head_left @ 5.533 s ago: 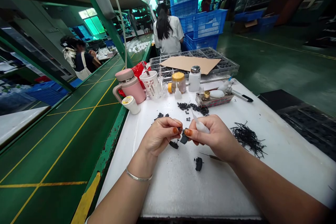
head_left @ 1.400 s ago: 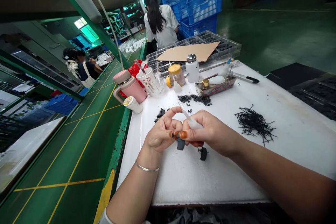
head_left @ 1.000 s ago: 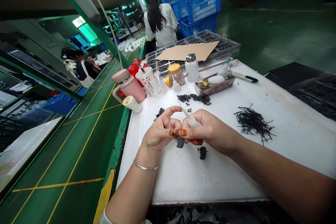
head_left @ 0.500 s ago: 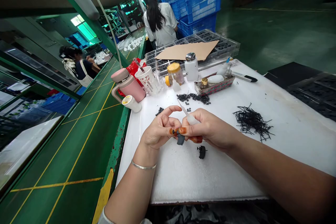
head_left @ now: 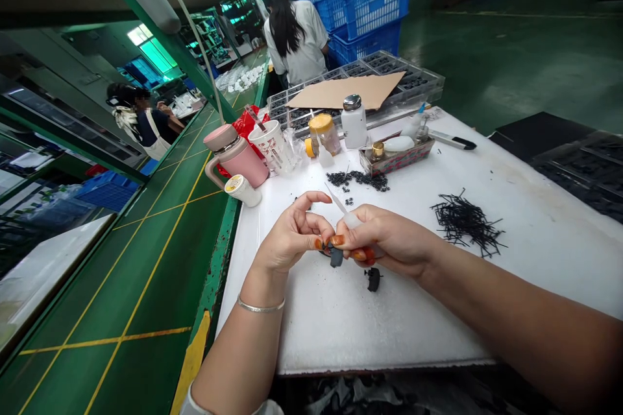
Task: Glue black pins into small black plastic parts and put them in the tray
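Note:
Between my fingertips is a small dark grey plastic part (head_left: 335, 255). My left hand (head_left: 287, 238) pinches it with thumb and finger, the index finger arched above. My right hand (head_left: 394, 237) has its thumb and fingertips against the same part. That hand also grips a white dropper bottle (head_left: 351, 219), its thin nozzle pointing up and to the left. Just below, a similar black part (head_left: 373, 279) lies on the white work surface (head_left: 389, 337). The contact between the fingers and the part's far end is hidden.
Beyond my hands lie a heap of tiny black rings (head_left: 357, 179) and, to the right, black pins (head_left: 470, 224). A pink mug (head_left: 241, 159), paper cup (head_left: 272, 146), white pump bottle (head_left: 354, 123) and small box (head_left: 403, 159) stand behind. A green conveyor (head_left: 146, 272) runs left.
My hands keep hold of the same part and dropper bottle. My left wrist has shifted slightly left, and its fingers now mostly cover a black piece behind them.

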Motion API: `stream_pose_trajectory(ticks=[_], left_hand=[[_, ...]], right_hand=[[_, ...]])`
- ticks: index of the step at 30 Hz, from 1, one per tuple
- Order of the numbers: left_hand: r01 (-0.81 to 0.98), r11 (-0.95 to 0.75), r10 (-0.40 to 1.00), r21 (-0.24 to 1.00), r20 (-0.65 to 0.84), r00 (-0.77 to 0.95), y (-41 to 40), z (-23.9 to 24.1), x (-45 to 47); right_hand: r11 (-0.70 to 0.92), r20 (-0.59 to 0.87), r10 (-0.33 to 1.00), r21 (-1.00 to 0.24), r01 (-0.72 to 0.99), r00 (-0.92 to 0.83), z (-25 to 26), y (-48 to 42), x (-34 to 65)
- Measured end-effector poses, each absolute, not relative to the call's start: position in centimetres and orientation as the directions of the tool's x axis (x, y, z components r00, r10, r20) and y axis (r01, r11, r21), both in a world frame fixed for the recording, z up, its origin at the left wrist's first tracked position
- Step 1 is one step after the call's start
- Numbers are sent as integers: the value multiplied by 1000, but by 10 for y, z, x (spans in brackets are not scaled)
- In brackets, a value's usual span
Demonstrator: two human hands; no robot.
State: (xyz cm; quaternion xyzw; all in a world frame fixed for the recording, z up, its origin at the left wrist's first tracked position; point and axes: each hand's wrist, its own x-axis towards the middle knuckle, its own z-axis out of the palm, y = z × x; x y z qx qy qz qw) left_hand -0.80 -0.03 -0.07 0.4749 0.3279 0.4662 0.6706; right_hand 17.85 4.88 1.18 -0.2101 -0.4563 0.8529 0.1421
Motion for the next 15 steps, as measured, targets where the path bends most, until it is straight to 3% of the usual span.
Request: stream_pose_trajectory(ticks=[5,9,12,15], left_hand=[[-302,113,929,946,7,370,0,-2,-9],[-284,98,959,954,-15,283,2,-1,-8],[-270,55,995,961,-30,95,5,1,-15],[-213,-18,991,977,-10,-130,6,5,-29]], right_hand=[[-415,-136,482,-905,-88,-866,9,49,177],[-245,-73,537,-967,-72,-841,14,57,182],[57,-75,580,-990,132,-811,19,69,191],[308,-151,527,-883,354,-836,17,77,198]])
